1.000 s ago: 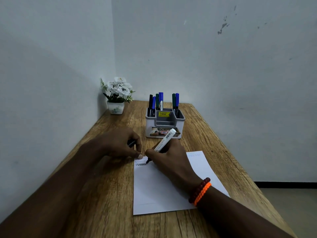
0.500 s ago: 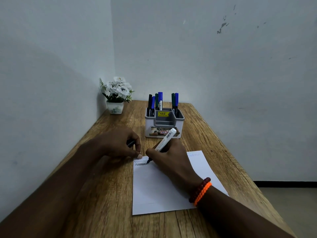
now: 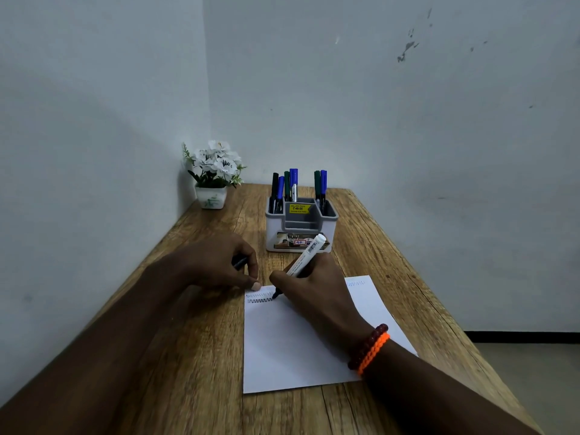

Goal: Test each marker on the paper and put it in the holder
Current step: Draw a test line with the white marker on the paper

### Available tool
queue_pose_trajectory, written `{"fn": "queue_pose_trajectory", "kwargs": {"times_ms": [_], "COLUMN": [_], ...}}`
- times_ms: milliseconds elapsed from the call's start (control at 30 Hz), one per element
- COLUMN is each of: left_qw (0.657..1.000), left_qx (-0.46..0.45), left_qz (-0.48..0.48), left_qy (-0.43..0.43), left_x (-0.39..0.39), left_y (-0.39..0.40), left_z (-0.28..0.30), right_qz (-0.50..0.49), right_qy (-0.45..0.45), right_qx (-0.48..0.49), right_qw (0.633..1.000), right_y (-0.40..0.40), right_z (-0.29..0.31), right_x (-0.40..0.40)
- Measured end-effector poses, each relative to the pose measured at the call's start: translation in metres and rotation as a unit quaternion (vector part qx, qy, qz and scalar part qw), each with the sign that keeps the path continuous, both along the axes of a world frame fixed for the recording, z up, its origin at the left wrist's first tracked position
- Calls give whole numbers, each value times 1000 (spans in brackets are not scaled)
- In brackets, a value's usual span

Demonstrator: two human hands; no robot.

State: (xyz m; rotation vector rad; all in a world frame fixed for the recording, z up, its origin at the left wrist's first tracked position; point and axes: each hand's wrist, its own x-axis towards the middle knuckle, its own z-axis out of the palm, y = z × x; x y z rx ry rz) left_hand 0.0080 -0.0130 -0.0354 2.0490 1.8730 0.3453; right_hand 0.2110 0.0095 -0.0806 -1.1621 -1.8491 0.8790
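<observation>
Far left of the scene, up against the wall corner, a small white pot of white flowers (image 3: 211, 177) sits at the back of the wooden tabletop (image 3: 194, 356). Moving in, the left hand (image 3: 216, 265) rests at centre frame, its fingers curled round a dark object, likely the marker cap (image 3: 240, 262), with one fingertip (image 3: 255, 286) pressing down on the top left corner of the white paper (image 3: 288, 346). Just right of that fingertip, dark zigzag scribbles (image 3: 259, 298) run along the sheet's upper edge. And there's the white marker (image 3: 306, 255), black tip touching the paper right at the end of those scribbles, barrel tilted up and away to the right. The right hand (image 3: 314, 293) pinches it low on the barrel, fingers wrapped tight, red and orange bead bracelets (image 3: 369, 348) at the wrist. Behind the hands, upper centre, stands the grey and white holder (image 3: 301, 227), black, blue and green markers (image 3: 293, 183) upright in its back compartments, yellow price sticker on the front. Over at the sheet's top right corner, a faint blue scribble (image 3: 356, 283).
</observation>
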Motion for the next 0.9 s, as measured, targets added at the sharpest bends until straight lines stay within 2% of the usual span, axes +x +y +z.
{"fn": "queue_pose_trajectory", "kwargs": {"times_ms": [900], "left_qw": [1000], "left_qx": [0], "left_qz": [-10], "left_qy": [1], "left_x": [-2], "left_y": [2], "left_z": [-1], "right_qz": [-13], "right_qy": [7], "right_qx": [3], "right_qw": [1000], "right_y": [3], "right_z": [1], "right_x": [3]}}
